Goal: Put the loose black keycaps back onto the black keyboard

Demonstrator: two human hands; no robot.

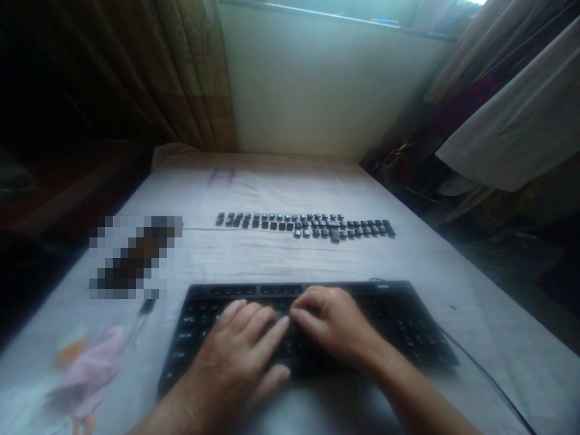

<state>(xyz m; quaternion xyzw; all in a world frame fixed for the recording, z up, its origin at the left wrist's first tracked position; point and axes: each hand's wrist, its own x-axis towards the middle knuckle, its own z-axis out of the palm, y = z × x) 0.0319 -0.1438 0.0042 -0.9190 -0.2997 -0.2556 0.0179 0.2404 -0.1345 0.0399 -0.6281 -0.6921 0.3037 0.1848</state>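
A black keyboard lies at the front of the pale sheet, with both hands over its middle. My left hand rests palm down on the left half, fingers stretched out and the index fingertip close to the right hand's fingers. My right hand is closed in a pinch, thumb and index finger together just above the keys. Whatever lies between those fingertips is hidden. Beyond the keyboard, several loose black keycaps are laid out in rows. The keys under my hands are covered and partly blurred.
A pixelated dark object lies to the left. Near it are a small dark-ended item and a crumpled pink cloth. The keyboard's cable trails right. Curtains and hanging cloth flank the sheet-covered surface.
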